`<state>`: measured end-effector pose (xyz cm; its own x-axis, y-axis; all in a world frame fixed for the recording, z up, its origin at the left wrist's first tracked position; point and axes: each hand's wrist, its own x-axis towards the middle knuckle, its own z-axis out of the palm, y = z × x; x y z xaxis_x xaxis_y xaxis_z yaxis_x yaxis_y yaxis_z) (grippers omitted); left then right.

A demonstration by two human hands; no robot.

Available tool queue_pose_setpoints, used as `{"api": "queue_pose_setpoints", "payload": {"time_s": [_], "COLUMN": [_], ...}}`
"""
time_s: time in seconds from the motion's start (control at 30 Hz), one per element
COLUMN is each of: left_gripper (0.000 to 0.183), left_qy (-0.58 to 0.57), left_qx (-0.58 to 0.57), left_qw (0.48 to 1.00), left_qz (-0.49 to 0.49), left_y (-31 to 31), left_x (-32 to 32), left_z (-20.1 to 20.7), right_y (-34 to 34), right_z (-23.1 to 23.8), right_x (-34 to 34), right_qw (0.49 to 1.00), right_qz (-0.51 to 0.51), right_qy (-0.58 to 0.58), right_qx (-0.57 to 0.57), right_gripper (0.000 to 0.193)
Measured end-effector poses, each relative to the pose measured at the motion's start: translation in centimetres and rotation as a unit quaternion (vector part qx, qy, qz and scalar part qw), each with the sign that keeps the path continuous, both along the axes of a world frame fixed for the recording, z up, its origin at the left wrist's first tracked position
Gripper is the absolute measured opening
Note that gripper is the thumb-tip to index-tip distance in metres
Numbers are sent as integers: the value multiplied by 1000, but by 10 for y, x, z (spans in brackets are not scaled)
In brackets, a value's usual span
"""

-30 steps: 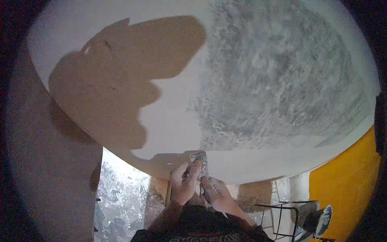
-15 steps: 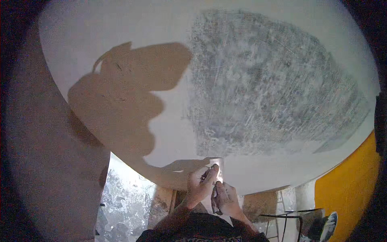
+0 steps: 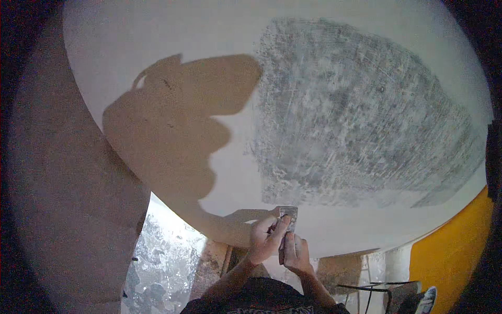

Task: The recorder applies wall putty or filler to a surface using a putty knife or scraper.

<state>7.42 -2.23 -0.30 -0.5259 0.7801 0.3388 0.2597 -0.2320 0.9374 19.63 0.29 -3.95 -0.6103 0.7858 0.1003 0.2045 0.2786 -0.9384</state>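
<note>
Both hands are closed on a scraper with a flat, rectangular, whitish-smeared metal blade [image 3: 289, 211]. My left hand [image 3: 266, 242] is higher up, its fingers curled and its thumb lying along the blade. Just below, my right hand [image 3: 297, 255] wraps the darker lower part, which is mostly hidden by the fingers. The blade's top edge is at or very near the white surface [image 3: 324, 225], just under the lower left corner of a large grey scraped patch [image 3: 345, 115]; contact cannot be told.
A broad brown shadow [image 3: 167, 115] of me falls across the white surface on the left. A grey-brown wall [image 3: 47, 183] borders it. Below are a mottled, brightly lit area [image 3: 167, 251], a black metal frame [image 3: 371, 288], a shoe [image 3: 427, 302] and an orange-yellow wall [image 3: 455, 246].
The surface and its patch have shifted slightly right in view. My hands and the scraper are also a little further right, and the blade's bright glint has gone. Both hands keep their grip.
</note>
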Motion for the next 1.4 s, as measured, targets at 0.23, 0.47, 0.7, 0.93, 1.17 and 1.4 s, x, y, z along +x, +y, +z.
{"api": "queue_pose_setpoints", "payload": {"time_s": [0.23,0.47,0.7,0.93,1.17,1.4], "left_gripper": [42,42,41,39,38,35], "left_qy": [-49,-45,-74,-159,-145,-74], "left_qx": [0,-40,-30,-56,-37,-29], "left_qw": [999,998,997,985,988,997], "left_qz": [-17,12,-5,-31,-36,22], "left_y": [5,5,9,1,10,8], "left_x": [1,4,4,9,9,9], "left_z": [-7,-3,-2,1,-17,5], "right_y": [10,13,17,18,21,22], "right_z": [2,21,32,37,40,41], "right_x": [-3,-2,1,10,12,11], "right_qw": [983,992,987,998,997,998], "right_qz": [15,-9,8,23,38,17], "right_qy": [-53,6,-5,-45,-63,-14], "right_qx": [178,126,162,25,30,52], "right_gripper": [13,35,41,40,36,35]}}
